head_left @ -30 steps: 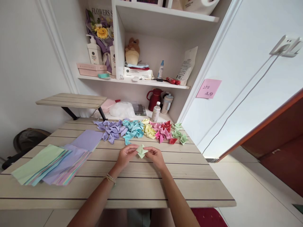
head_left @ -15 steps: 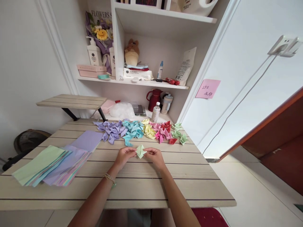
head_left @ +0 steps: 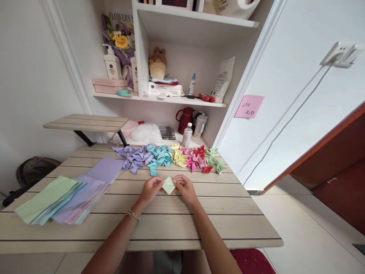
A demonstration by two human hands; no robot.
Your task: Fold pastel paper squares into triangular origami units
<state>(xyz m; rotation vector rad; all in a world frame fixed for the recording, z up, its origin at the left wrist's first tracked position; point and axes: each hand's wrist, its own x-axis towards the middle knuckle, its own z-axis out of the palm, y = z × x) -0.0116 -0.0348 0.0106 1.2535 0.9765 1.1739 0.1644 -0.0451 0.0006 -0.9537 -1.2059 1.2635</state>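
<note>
A red seat (head_left: 251, 262) shows below the front edge of the slatted wooden bench (head_left: 234, 207), over which two bare forearms reach, a pale bracelet (head_left: 132, 214) around the left wrist. The left hand (head_left: 151, 189) and right hand (head_left: 185, 187) are close but apart, each pinching one side of a light green folded paper (head_left: 169, 185) between thumb and fingers, the piece held just above or on the bench near its middle; which of the two cannot be told. A second earlier the paper shows several spread points, and half a second earlier a ridge down its centre; now it presents a flatter diamond face with one corner toward the person, the right hand's fingers bent more over its edge. Left of the hands, fanned stacks of colored paper (head_left: 48, 196) lie just as before, a purple sheet at their far end. Beyond the hands, a row of folded paper pieces (head_left: 160, 156) runs from purple through blue, yellow, pink and red to green, unchanged across the frames. Behind the row stand a clear bottle (head_left: 186, 136) with a white cap and, farther back, a dark red jug (head_left: 186, 119) beside a pale tumbler (head_left: 201, 126), beneath a white shelf holding a plush toy (head_left: 157, 64).
</note>
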